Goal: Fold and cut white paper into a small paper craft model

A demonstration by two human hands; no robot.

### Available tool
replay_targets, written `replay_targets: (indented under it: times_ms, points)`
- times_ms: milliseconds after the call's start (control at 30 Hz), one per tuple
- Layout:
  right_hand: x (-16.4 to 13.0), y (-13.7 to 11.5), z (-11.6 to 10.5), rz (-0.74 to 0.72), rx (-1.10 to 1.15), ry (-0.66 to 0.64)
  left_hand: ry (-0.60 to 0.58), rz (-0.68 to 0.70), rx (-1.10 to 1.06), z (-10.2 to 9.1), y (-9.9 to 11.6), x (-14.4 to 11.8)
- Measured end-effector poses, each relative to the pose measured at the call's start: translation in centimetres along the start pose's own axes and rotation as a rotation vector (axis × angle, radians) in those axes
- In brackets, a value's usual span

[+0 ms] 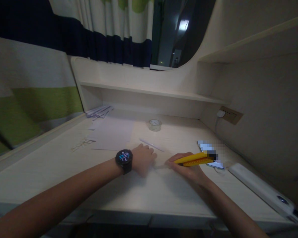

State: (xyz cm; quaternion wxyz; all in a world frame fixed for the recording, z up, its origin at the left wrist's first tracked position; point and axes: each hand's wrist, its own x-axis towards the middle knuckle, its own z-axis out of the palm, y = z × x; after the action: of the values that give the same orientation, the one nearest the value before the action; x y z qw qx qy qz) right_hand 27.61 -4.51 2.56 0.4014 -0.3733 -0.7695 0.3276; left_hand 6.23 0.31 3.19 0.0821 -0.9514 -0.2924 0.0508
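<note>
My right hand (186, 167) grips a yellow utility knife (196, 159), its rear end pointing right and up. Just left of it, my left hand (142, 159) is low over the desk with curled fingers, partly smeared by motion; a dark watch (124, 157) is on that wrist. Between the two hands shows a thin pale blurred sliver (161, 166); whether it is the blade or a strip of something, I cannot tell. What the left fingers hold, if anything, is hidden. A slim white pen-like stick (151, 144) lies just beyond them.
A roll of clear tape (155, 125) stands farther back on the white desk (139, 198). Paper sheets (114, 134), folded papers (99, 111) and thin scraps (81, 144) lie left. To the right are a phone (207, 148), a white power strip (262, 188) and a plugged-in charger (221, 113).
</note>
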Motion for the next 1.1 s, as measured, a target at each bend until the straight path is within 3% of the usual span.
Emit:
replay_targets:
  times_ms: [233,333,433,533,633,800,1100]
  points:
    - [0.0,0.6,0.2,0.030,0.023,0.001,0.030,0.040,0.023,-0.6,0.1,0.4]
    - [0.0,0.7,0.1,0.023,0.059,-0.007,-0.085,0.002,-0.006,-1.5,0.2,0.6]
    - [0.2,0.7,0.0,0.015,0.086,-0.017,-0.322,-0.065,-0.097,-2.6,-0.3,1.3]
    - [0.4,0.8,-0.1,0.038,0.104,-0.008,-0.520,0.010,-0.269,-3.2,-1.5,2.5]
    - [0.5,0.7,-0.2,0.050,0.112,-0.011,-0.557,0.090,-0.385,-2.8,-2.7,3.9]
    - [0.5,0.3,-0.3,0.039,0.094,-0.032,-0.607,0.086,-0.421,-1.6,-3.4,5.7]
    - [0.4,0.0,-0.3,0.064,0.134,-0.034,-0.730,0.067,-0.722,-1.4,-3.6,6.9]
